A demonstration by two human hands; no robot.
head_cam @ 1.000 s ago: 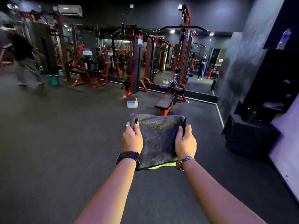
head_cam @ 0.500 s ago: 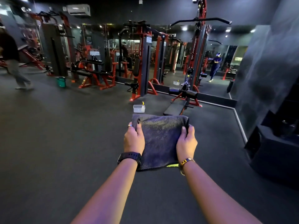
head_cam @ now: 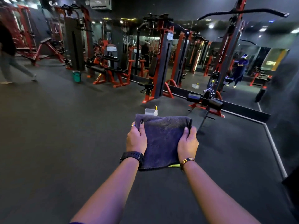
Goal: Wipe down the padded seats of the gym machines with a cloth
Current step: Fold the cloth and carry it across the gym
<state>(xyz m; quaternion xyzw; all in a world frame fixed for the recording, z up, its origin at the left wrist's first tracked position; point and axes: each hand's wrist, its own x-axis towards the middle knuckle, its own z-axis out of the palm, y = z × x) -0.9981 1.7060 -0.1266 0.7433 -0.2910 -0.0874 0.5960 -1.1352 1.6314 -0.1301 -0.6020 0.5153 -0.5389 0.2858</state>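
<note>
A folded dark grey cloth (head_cam: 162, 139) with a yellow-green edge hangs in front of me above the floor. My left hand (head_cam: 136, 139) grips its left side, thumb on top. My right hand (head_cam: 188, 143) grips its right side the same way. Ahead stands a lat pulldown machine (head_cam: 226, 50) with black knee pads (head_cam: 216, 103); the cloth hides most of its seat. Further left stands a red and black machine with a padded bench (head_cam: 98, 69).
A clear plastic container (head_cam: 149, 111) with a bottle sits on the dark floor just beyond the cloth. A green bucket (head_cam: 76, 76) stands by the left machines. A person (head_cam: 9, 62) walks at far left. A mirror wall (head_cam: 202, 65) runs behind the machines.
My view has moved closer to the machines and turned left. Both hands keep the same hold on the cloth. The person at left has walked further left.
</note>
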